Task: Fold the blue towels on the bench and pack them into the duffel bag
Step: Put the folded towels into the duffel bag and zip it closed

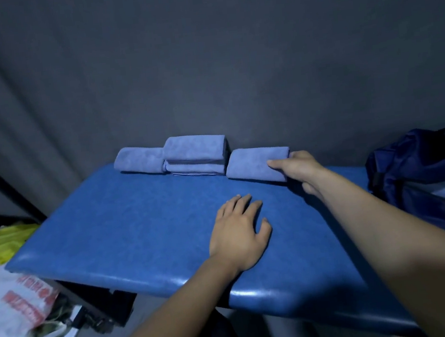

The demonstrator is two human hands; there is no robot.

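Right hand (298, 166) grips one folded towel (256, 164), left hand (238, 229) lies flat on the bench (125, 219); folding looks done, nothing visibly packed into the duffel bag (422, 174) yet.

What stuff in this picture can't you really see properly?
- Duffel bag, head view: cut off by the right edge; its inside stays dark.
- Right hand: its fingers under the folded towel are hidden by the towel.
- Towel stack: layer count unclear in dim light.
- Plastic bag on the floor: red print blurred, unreadable.
- Bench: legs hidden beneath its pad.
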